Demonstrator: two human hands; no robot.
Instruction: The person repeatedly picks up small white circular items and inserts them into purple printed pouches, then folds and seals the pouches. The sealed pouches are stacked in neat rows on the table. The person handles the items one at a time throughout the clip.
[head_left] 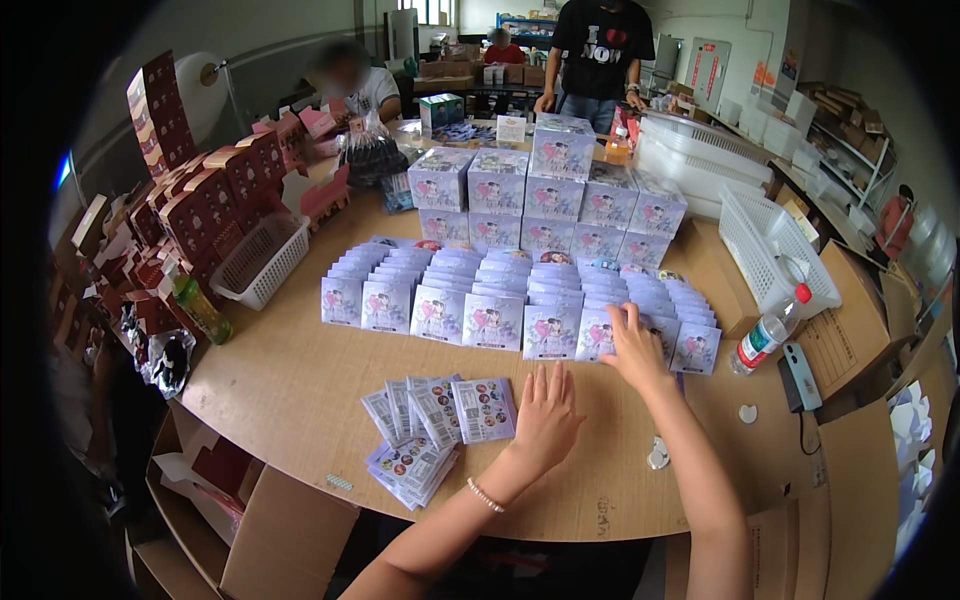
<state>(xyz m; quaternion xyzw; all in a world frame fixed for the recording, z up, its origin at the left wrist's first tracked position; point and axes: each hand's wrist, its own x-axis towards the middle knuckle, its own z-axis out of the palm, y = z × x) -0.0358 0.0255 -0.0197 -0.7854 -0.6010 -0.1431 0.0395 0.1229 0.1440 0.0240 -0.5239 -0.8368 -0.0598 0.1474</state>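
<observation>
Rows of flat lilac packets (436, 315) stand overlapping across the middle of the table, each with a printed couple and a pink heart. My right hand (637, 350) is at the front row, right of centre. Its thumb and fingers curl round one packet there. My left hand (548, 412) lies palm down in front of the row, fingers stretched out and holding nothing. Left of it, several packets (484, 410) lie fanned with their backs up, showing small round pictures. A few round badges peek out at the rear of the rows.
Lilac boxes (558, 152) are stacked behind the rows. White baskets (262, 262) stand left and right. A plastic bottle (768, 332), a grey power strip (800, 376) and round discs (658, 455) lie at right. Red-brown boxes (205, 215) pile up at left. Other people are across the table.
</observation>
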